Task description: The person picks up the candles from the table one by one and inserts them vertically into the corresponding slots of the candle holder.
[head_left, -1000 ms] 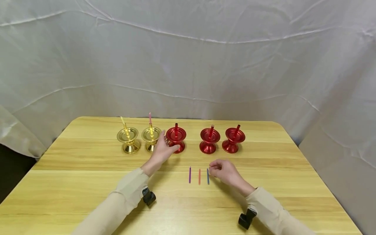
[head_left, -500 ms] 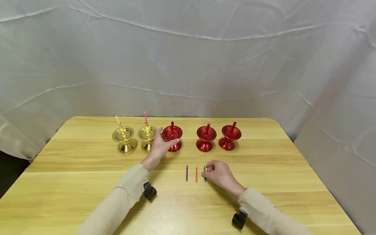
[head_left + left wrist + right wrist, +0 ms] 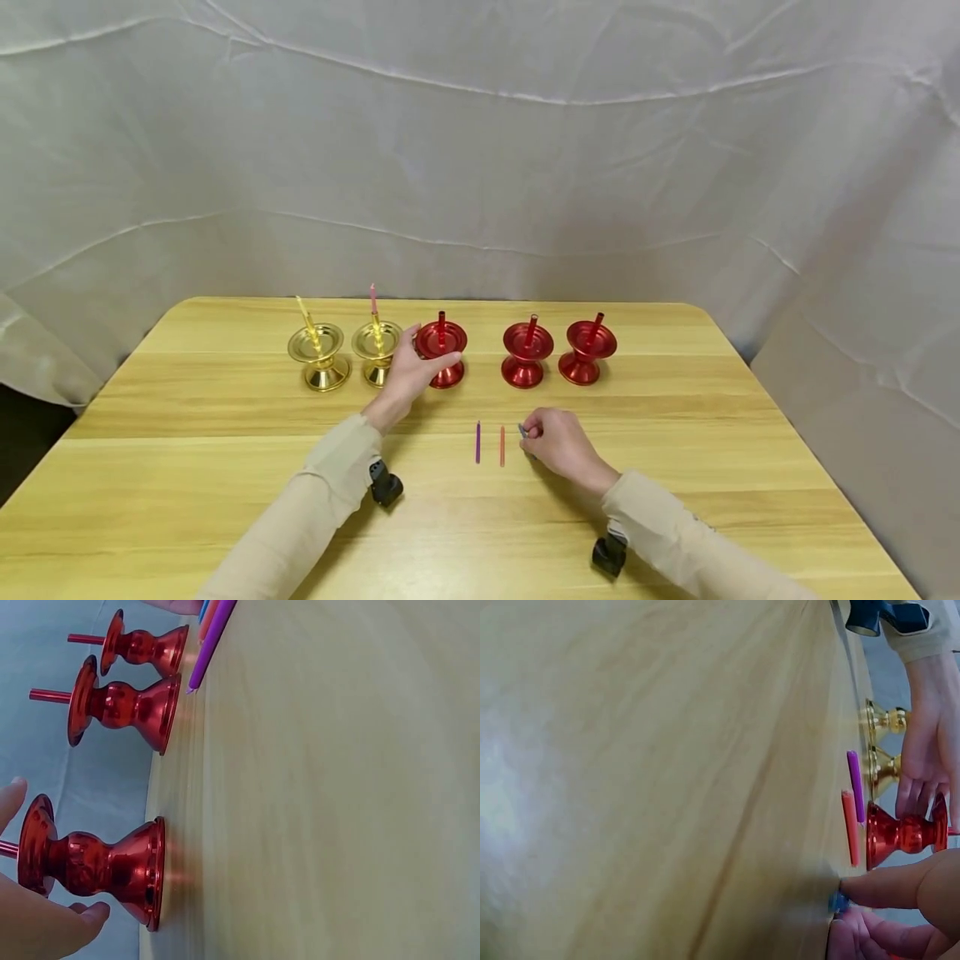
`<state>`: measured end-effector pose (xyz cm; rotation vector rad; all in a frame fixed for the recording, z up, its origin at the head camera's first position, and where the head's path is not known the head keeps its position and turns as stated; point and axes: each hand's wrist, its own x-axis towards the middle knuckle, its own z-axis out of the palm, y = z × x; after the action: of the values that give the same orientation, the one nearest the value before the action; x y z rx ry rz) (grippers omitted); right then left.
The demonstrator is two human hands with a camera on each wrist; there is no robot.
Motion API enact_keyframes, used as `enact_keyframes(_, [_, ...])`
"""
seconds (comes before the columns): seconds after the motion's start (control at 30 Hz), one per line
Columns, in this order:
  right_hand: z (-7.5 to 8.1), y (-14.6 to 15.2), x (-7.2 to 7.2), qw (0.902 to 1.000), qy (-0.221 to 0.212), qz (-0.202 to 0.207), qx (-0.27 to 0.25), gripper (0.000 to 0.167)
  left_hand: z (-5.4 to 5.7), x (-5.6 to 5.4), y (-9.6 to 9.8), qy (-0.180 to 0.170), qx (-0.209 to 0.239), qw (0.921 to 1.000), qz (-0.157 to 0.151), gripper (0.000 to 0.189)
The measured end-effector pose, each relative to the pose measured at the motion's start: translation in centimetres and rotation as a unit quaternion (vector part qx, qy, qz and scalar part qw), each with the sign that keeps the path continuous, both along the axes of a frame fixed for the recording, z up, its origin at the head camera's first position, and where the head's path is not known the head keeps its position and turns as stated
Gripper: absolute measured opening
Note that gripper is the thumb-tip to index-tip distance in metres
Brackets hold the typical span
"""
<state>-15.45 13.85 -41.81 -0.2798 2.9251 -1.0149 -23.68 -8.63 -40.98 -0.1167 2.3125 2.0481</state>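
Candles (image 3: 477,443) on table (image 3: 465,533) before candle holders (image 3: 522,372)

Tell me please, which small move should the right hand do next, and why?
Probably raise the thin blue candle toward the shiny red pedestal holder nearest the left hand: the right hand pinches the candle, and that holder's upright tube shows none.

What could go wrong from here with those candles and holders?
The right hand pinches the slim blue candle, which might slip and roll away. The loose orange candle lies close by and could be nudged. The left hand, beside the leftmost red holder, is also near the gold holder with the pink candle, so a careless move might tip either.
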Motion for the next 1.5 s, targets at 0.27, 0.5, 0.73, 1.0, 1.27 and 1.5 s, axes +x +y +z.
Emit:
enact_keyframes(0.27, [0.2, 0.3, -0.5, 0.9996, -0.018, 0.020, -0.002, 0.007, -0.5, -0.2, 0.2, 0.025, -0.006, 0.9997, 0.006, 0.083])
enact_keyframes(0.5, [0.6, 0.5, -0.8, 0.9947, -0.083, 0.015, -0.058, 0.007, -0.6, -0.1, 0.1, 0.035, -0.016, 0.9992, 0.005, 0.083])
enact_keyframes(0.73, [1.4, 0.2, -1.5, 0.9880, -0.100, 0.008, -0.117, 0.010, -0.8, 0.1, -0.2, 0.036, -0.031, 0.9989, -0.001, 0.082])
enact_keyframes(1.0, [3.0, -0.9, -2.6, 0.9877, -0.056, -0.008, -0.146, 0.014, -0.7, 0.1, -0.2, 0.034, -0.042, 0.9985, -0.008, 0.080])
enact_keyframes(1.27, [4.1, -2.2, -3.9, 0.9825, -0.033, -0.013, -0.183, 0.012, -0.8, -0.1, -0.3, 0.028, -0.051, 0.9982, -0.014, 0.081])
enact_keyframes(1.5, [5.2, -3.5, -5.5, 0.9787, -0.009, -0.004, -0.205, 0.016, -0.8, -0.2, -0.2, 0.039, -0.056, 0.9975, -0.016, 0.079])
